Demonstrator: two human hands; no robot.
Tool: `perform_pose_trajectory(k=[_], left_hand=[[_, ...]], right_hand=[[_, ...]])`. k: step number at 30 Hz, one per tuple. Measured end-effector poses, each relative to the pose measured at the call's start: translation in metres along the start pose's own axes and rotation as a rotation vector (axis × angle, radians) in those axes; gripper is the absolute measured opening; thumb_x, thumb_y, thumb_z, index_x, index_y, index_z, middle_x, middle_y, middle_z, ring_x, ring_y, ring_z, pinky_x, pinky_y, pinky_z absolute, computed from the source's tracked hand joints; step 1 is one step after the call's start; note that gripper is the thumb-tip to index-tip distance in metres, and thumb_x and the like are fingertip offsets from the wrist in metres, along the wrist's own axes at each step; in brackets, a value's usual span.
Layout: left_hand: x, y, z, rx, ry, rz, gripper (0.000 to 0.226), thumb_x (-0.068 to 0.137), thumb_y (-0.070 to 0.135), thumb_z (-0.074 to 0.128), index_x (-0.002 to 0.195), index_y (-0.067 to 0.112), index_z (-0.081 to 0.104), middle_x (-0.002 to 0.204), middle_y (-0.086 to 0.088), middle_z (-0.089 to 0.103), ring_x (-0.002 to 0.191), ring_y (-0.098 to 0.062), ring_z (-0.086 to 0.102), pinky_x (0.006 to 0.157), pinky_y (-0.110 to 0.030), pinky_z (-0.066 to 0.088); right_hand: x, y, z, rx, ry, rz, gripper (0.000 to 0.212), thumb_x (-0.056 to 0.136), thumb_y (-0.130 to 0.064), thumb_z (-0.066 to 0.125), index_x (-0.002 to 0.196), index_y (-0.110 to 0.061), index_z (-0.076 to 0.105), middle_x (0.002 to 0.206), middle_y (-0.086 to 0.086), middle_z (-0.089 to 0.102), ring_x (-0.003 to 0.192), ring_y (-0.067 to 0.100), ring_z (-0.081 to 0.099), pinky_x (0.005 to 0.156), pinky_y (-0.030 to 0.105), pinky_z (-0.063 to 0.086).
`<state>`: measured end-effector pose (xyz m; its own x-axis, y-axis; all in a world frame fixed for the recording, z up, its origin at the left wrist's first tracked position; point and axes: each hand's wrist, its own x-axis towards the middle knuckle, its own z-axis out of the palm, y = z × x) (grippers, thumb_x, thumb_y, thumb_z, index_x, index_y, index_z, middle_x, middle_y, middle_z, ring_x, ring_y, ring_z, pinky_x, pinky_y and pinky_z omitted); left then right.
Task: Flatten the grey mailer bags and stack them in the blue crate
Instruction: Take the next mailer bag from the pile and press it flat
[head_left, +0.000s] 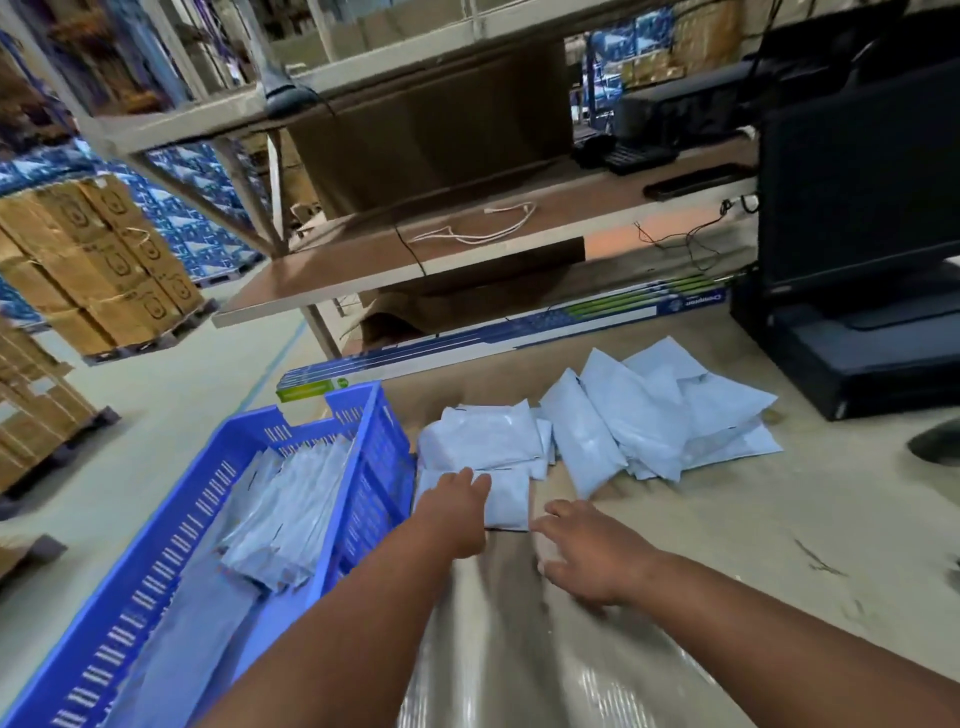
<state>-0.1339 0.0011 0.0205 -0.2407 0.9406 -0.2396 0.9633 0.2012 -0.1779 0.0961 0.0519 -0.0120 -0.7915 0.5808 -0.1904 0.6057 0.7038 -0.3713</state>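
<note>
L hand (457, 512) laid flat on a mailer (501, 501), grip apart; R hand (587, 558) spread, grip apart, nothing held. Box (519, 325) print blurred, unreadable.

Warehouse packing station, background items only

A black monitor (857, 192) stands at the counter's (727, 519) far right; left of the monitor a white cable (475, 228) lies on a brown shelf (415, 254), and much farther left stand stacked cardboard boxes (98, 260).

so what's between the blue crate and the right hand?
Head view: the left hand, resting on the nearest grey mailer bag, plus bare tabletop.
</note>
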Motion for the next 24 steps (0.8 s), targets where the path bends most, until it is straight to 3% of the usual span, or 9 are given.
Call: perform_pose_trajectory(k=[2,4,6,8,9,14,17,20,24], left_hand=[[0.009,-0.005,0.015,-0.006,-0.034,-0.014,0.086,0.080,0.027,0.070,0.154,0.023,0.028,0.157,-0.007,0.029,0.145,-0.032,0.034,0.103,-0.048,0.049],[0.013,-0.007,0.026,-0.027,-0.096,-0.052,0.095,0.083,0.025,0.068,0.162,0.026,0.016,0.168,-0.008,0.015,0.155,-0.030,0.021,0.117,-0.052,0.039],[0.014,-0.005,0.037,-0.083,-0.140,-0.075,0.098,0.085,0.022,0.065,0.166,0.027,0.009,0.171,-0.005,0.012,0.157,-0.028,0.017,0.122,-0.053,0.032],[0.015,-0.002,0.044,-0.088,-0.115,-0.072,0.097,0.084,0.021,0.063,0.165,0.026,0.010,0.167,-0.002,0.022,0.153,-0.028,0.025,0.116,-0.053,0.037],[0.015,0.001,0.045,-0.067,-0.096,-0.073,0.096,0.083,0.023,0.063,0.165,0.026,0.012,0.162,-0.001,0.029,0.148,-0.028,0.031,0.112,-0.052,0.041],[-0.007,0.025,0.044,-0.037,-0.098,-0.085,0.093,0.081,0.028,0.061,0.163,0.029,0.018,0.153,0.000,0.038,0.139,-0.030,0.037,0.107,-0.052,0.041],[-0.035,0.050,0.045,-0.074,-0.061,0.004,0.083,0.085,0.035,0.052,0.163,0.033,0.023,0.152,-0.002,0.039,0.137,-0.031,0.036,0.106,-0.051,0.038],[-0.064,0.081,0.052,-0.102,0.011,0.140,0.074,0.087,0.046,0.048,0.159,0.036,0.032,0.142,-0.004,0.045,0.128,-0.032,0.041,0.096,-0.046,0.039],[-0.089,0.126,0.059,-0.171,0.111,0.302,0.068,0.083,0.060,0.050,0.145,0.033,0.050,0.124,-0.005,0.053,0.112,-0.033,0.050,0.084,-0.047,0.046]], right_hand=[[0.003,0.014,0.018,-0.007,-0.059,0.025,0.071,0.095,-0.055,0.052,0.160,-0.030,0.035,0.162,0.006,0.034,0.149,0.031,0.034,0.119,0.041,0.037],[-0.007,0.025,0.039,-0.023,-0.067,0.033,0.078,0.099,-0.057,0.049,0.166,-0.028,0.023,0.176,0.004,0.010,0.161,0.028,0.015,0.129,0.036,0.014],[-0.017,0.037,0.063,-0.080,0.041,-0.018,0.073,0.101,-0.061,0.045,0.165,-0.031,0.028,0.177,0.000,0.010,0.162,0.024,0.019,0.128,0.034,0.001],[-0.024,0.048,0.077,-0.161,0.059,-0.041,0.065,0.099,-0.065,0.046,0.157,-0.035,0.044,0.170,0.000,0.034,0.152,0.023,0.042,0.124,0.039,0.011],[-0.025,0.050,0.080,-0.176,0.069,-0.035,0.064,0.099,-0.066,0.045,0.155,-0.035,0.046,0.168,-0.001,0.038,0.151,0.022,0.044,0.121,0.040,0.014],[-0.036,0.048,0.074,-0.047,0.174,-0.045,0.075,0.103,-0.066,0.030,0.168,-0.032,0.018,0.178,-0.006,0.002,0.163,0.016,0.002,0.128,0.031,-0.009],[-0.055,0.057,0.074,0.024,0.226,0.008,0.079,0.101,-0.067,0.035,0.168,-0.031,0.017,0.177,-0.006,0.006,0.163,0.015,0.006,0.125,0.023,-0.007],[-0.084,0.066,0.074,0.116,0.267,0.046,0.076,0.103,-0.063,0.043,0.168,-0.030,0.018,0.173,-0.012,0.011,0.160,0.009,0.011,0.123,0.015,-0.003],[-0.125,0.081,0.083,0.156,0.303,0.067,0.075,0.104,-0.072,0.032,0.167,-0.034,0.018,0.171,-0.019,0.011,0.157,-0.001,0.010,0.127,0.019,0.010]])
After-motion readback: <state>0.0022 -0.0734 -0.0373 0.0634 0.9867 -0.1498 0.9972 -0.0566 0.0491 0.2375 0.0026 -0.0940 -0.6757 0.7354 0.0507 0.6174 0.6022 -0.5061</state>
